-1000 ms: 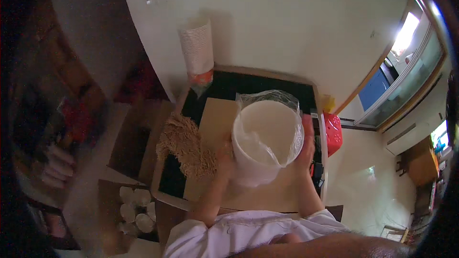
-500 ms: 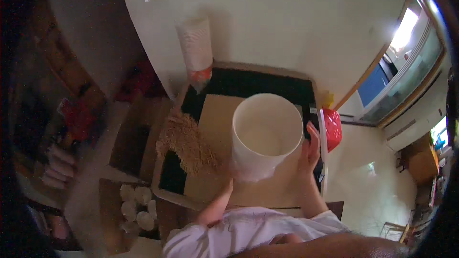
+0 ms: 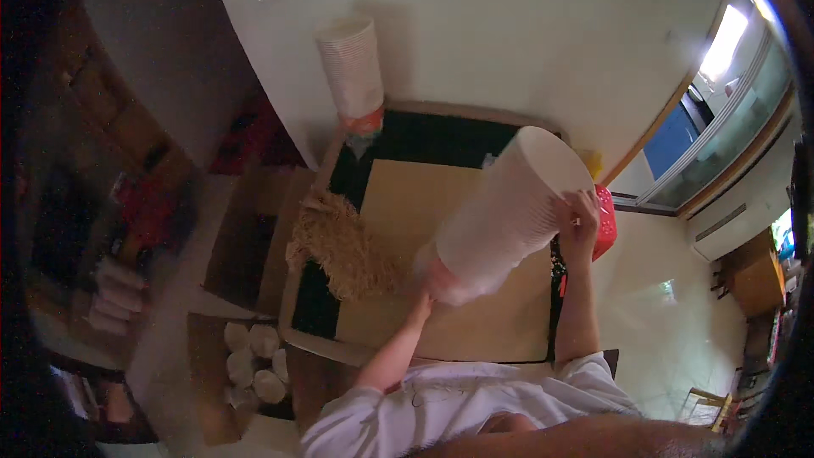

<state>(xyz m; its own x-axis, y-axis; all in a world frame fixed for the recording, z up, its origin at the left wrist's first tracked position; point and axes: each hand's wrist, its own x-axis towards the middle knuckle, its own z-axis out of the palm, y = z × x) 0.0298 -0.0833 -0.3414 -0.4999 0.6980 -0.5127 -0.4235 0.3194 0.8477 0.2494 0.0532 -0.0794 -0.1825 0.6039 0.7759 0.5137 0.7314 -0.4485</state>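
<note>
A tall stack of nested white paper tubs [image 3: 500, 220] is held tilted over the table, its open mouth toward the upper right. My left hand [image 3: 439, 278] is closed around the stack's lower left end, where clear plastic seems to wrap it; the fingertips are partly hidden. At the upper end, the bent fingers of my right hand [image 3: 578, 214] grip the rims. Under the stack lies a flat tan board [image 3: 441, 331]. Left of the board sits a heap of beige shredded paper or straw [image 3: 339, 250].
A second stack of white tubs [image 3: 349, 68] with an orange band stands at the table's back left corner, by the wall. A red basket [image 3: 604, 222] is beyond the right edge. At lower left, a cardboard box [image 3: 208, 373] holds several white rounded pieces [image 3: 263, 341].
The stack has gone from nearly upright to tilted toward the upper right. My right hand has moved from beside it onto the rims, while my left hand keeps the lower end.
</note>
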